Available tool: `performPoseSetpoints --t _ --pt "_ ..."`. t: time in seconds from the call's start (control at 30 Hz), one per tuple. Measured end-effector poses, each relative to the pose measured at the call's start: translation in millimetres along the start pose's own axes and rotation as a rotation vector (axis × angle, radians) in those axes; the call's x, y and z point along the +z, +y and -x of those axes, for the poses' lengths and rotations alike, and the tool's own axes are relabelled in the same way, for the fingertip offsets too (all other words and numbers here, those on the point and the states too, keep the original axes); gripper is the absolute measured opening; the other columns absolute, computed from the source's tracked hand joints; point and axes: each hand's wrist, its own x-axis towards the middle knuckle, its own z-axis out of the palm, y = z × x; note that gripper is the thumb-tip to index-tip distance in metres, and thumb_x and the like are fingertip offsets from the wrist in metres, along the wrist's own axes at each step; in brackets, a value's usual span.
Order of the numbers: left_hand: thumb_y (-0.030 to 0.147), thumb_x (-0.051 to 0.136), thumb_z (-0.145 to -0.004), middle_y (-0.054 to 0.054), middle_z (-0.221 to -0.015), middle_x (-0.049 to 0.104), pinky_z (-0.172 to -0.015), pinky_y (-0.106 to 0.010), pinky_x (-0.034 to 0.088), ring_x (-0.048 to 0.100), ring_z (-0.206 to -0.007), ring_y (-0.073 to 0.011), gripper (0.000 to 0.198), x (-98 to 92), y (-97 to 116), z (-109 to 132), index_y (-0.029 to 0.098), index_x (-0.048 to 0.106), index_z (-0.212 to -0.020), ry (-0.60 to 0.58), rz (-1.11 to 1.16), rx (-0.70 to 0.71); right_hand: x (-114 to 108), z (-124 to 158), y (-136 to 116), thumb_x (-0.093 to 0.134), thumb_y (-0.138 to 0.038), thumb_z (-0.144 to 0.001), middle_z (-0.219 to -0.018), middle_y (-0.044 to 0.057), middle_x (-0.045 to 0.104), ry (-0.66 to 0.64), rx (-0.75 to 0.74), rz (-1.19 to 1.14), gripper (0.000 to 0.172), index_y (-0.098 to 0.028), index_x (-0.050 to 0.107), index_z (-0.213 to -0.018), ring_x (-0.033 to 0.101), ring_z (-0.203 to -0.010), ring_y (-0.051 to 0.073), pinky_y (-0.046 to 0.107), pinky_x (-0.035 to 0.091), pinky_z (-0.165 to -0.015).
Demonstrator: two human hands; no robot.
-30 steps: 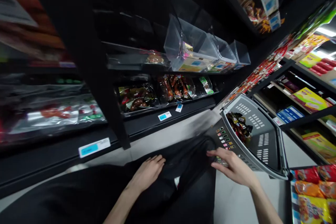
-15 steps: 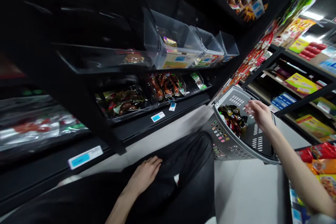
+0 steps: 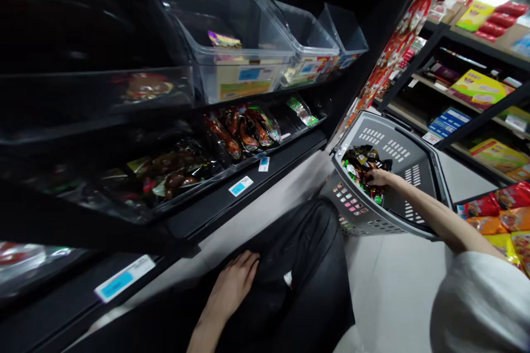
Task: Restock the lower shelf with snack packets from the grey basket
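Observation:
My right hand [image 3: 377, 177] reaches down inside a grey plastic shopping basket [image 3: 433, 162]. Its fingers are curled and pressed onto one of the small shiny snack packets [image 3: 359, 155] heaped at the basket's left end; the fingertips are partly hidden among the dark, green and red wrappers. Across my thigh in dark trousers [image 3: 308, 253] lies my left hand [image 3: 237, 281], fingers stretched out flat, with nothing in it.
Along the left runs a black shelf with vacuum-packed meat snacks [image 3: 244, 129], dark packets [image 3: 174, 171] and price tags [image 3: 240, 186]. Clear plastic bins [image 3: 236, 55] stand above. Behind the basket is a shelf of boxes [image 3: 480, 88]; colourful bags [image 3: 513, 198] lie at right.
My right hand has gone down and left from above the basket into the packets, its fingers curling. The view has shifted. My left hand stays on my thigh.

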Motion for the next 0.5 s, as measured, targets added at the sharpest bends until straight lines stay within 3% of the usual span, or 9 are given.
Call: performPoseSetpoints --t 0.13,0.23,0.33,0.5 --pt "0.031 0.038 -0.101 -0.009 -0.124 0.071 -0.102 -0.043 0.055 0.068 -0.115 -0.0264 0.039 -2.6 1 0 0.02 0.07 -0.121 -0.02 0.001 0.009 17 -10 4 0.068 -0.056 -0.081 -0.114 0.024 0.068 -0.008 0.074 0.03 0.069 -0.006 0.053 -0.128 0.066 -0.104 0.032 0.036 0.049 -0.085" --pt "0.029 0.038 -0.101 -0.008 -0.122 0.072 -0.1 -0.041 0.056 0.069 -0.113 -0.0255 0.038 -4.9 3 1 0.021 0.07 -0.119 -0.018 0.016 0.007 22 -13 -1 0.058 -0.063 -0.087 -0.116 0.024 0.066 0.042 0.159 0.046 0.078 -0.007 0.041 -0.138 0.067 -0.103 0.035 0.04 0.049 -0.083" --pt "0.03 0.039 -0.101 -0.009 -0.123 0.071 -0.101 -0.041 0.055 0.068 -0.116 -0.0261 0.037 -5.7 5 2 0.021 0.07 -0.119 -0.007 0.019 -0.004 23 -13 -4 0.047 -0.055 -0.095 -0.117 0.023 0.066 0.067 0.175 0.069 0.065 -0.013 0.037 -0.143 0.067 -0.102 0.034 0.041 0.049 -0.082" --pt "0.029 0.036 -0.101 -0.01 -0.124 0.071 -0.101 -0.042 0.055 0.069 -0.114 -0.0256 0.04 -7.4 7 1 0.02 0.069 -0.121 -0.019 0.009 -0.006 15 -10 -3 0.036 -0.036 -0.099 -0.116 0.021 0.067 0.061 0.107 0.094 0.045 -0.02 0.047 -0.139 0.067 -0.103 0.034 0.044 0.048 -0.085"
